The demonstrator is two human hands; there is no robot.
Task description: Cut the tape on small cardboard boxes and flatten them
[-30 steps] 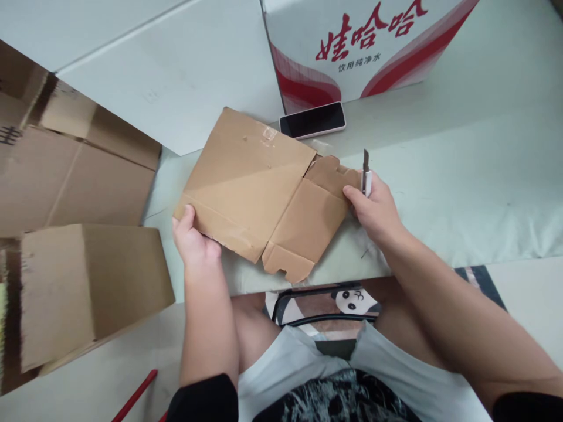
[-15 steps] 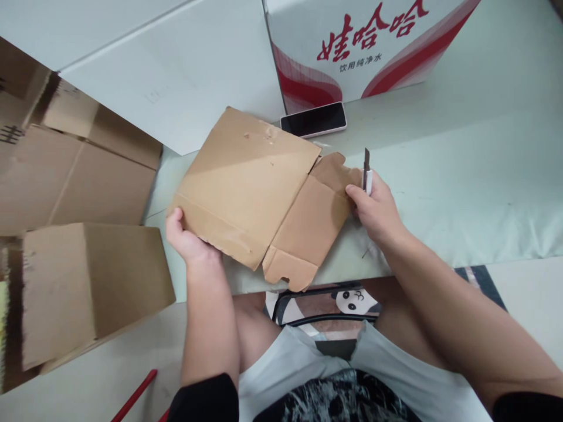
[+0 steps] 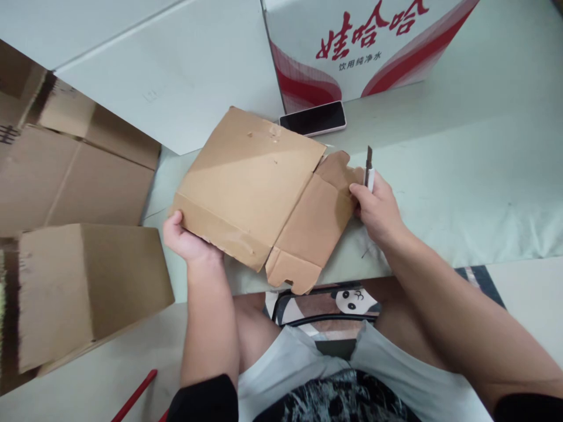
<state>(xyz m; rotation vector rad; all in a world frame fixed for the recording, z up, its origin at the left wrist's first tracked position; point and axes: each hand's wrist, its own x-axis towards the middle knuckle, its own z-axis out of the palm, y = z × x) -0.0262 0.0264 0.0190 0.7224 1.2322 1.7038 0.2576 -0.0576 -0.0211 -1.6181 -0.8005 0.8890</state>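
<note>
A flattened brown cardboard box (image 3: 250, 181) is held tilted over the pale green tabletop, its notched end flap (image 3: 314, 217) folded out to the right. My left hand (image 3: 189, 237) grips the box's lower left corner, thumb on top and fingers hidden beneath. At the right end, my right hand (image 3: 378, 202) pinches the notched tab between thumb and fingers. That same hand also holds a utility knife (image 3: 369, 170) with a white body, its dark blade out and pointing away from me.
Behind the cardboard a phone (image 3: 313, 119) lies beside a white and red carton (image 3: 352, 58). A large white box (image 3: 176, 76) stands at the back left. Brown cartons (image 3: 97, 287) are stacked on the left. The pale green cloth (image 3: 461, 176) covers the table.
The cardboard has shifted slightly to the right, and my right hand with the knife has moved a little right with it. Both grips stay the same.
</note>
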